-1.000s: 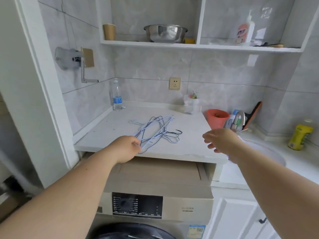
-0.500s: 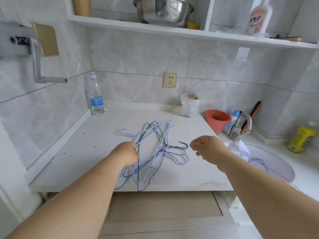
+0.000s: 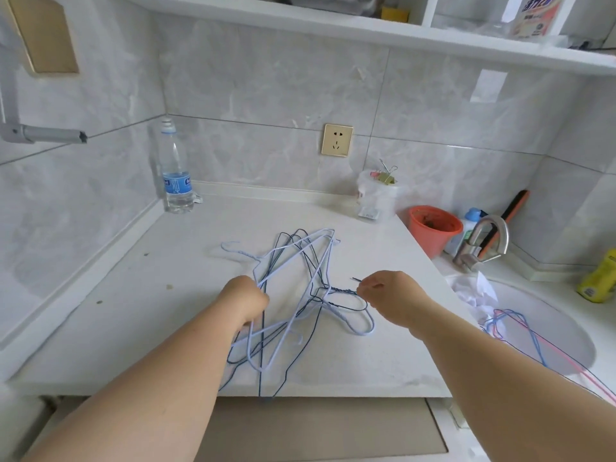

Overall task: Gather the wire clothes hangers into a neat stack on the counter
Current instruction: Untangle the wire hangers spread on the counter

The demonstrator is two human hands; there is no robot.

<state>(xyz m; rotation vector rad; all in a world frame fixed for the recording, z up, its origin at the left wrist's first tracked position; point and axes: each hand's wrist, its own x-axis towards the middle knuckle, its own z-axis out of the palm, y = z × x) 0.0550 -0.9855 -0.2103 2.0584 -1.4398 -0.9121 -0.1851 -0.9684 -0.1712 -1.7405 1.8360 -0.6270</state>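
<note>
A tangle of thin wire hangers (image 3: 301, 285), light blue and dark blue, lies in the middle of the white counter (image 3: 140, 315); some ends stick out past its front edge. My left hand (image 3: 245, 301) is closed around several wires at the tangle's left side. My right hand (image 3: 388, 296) pinches the twisted neck of a dark blue hanger at the tangle's right side. More hangers (image 3: 520, 331), blue and pink, lie in the sink to the right.
A water bottle (image 3: 176, 175) stands at the back left corner. A white bag with binder clips (image 3: 376, 191) sits at the back. An orange pot (image 3: 432, 228), a tap (image 3: 481, 243) and a yellow bottle (image 3: 600, 278) surround the sink (image 3: 566, 328). A shelf hangs overhead.
My head has come closer to the counter. My right hand moved left onto the tangle and took hold of a hanger's neck; my left hand kept its grip.
</note>
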